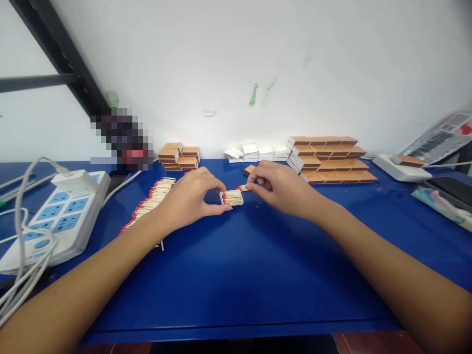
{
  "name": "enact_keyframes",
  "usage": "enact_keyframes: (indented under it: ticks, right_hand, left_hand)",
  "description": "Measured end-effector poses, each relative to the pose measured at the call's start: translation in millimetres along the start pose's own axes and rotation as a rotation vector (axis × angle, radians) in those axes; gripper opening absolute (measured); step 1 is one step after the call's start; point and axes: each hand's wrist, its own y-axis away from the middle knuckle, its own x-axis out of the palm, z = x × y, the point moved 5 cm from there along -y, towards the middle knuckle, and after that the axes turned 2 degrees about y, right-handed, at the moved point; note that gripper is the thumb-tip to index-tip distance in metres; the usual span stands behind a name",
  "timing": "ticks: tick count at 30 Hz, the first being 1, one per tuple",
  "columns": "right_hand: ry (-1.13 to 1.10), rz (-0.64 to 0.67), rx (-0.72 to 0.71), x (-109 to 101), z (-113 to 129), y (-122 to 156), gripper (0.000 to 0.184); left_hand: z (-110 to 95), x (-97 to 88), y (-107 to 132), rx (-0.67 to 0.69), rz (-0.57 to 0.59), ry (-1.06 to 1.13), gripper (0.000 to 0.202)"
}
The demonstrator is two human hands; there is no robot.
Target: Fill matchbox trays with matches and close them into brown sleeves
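Observation:
My left hand [201, 199] grips a small white matchbox tray [242, 201] at its left end, thumb in front and fingers behind. Red-headed matches [232, 198] lie inside it. Just to the right, my right hand [275, 187] pinches a few matches [241, 188] between thumb and fingertips, close to the tray's back right corner. A long pile of loose matches [153, 199] spreads beside and partly behind my left forearm. One orange-brown matchbox cover [249, 170] sits behind my right fingers, which partly hide it.
Stacked matchboxes stand by the wall, a large stack [332, 162] on the right and a smaller stack [179, 158] on the left. White trays [254, 151] sit between them. A power strip [70, 216] with cables is at left; a white device [400, 168] and a phone [448, 189] are at right.

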Motion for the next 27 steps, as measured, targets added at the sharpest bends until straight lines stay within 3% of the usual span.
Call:
enact_keyframes:
  ticks: [8, 20, 27]
  right_hand:
    - [0.007, 0.168, 0.097, 17, -23, -3, 0.01]
    - [0.008, 0.191, 0.091, 19, -23, -3, 0.013]
    - [-0.017, 0.076, 0.009, 4, -1, -1, 0.011]
  left_hand:
    - [13, -2.9, -2, -0.055, 0.004, -0.037, 0.026]
    - [14, -2.8, -2, -0.068, 0.03, -0.038, 0.025]
    - [7, -2.8, -1, -0.034, 0.011, -0.04, 0.026]
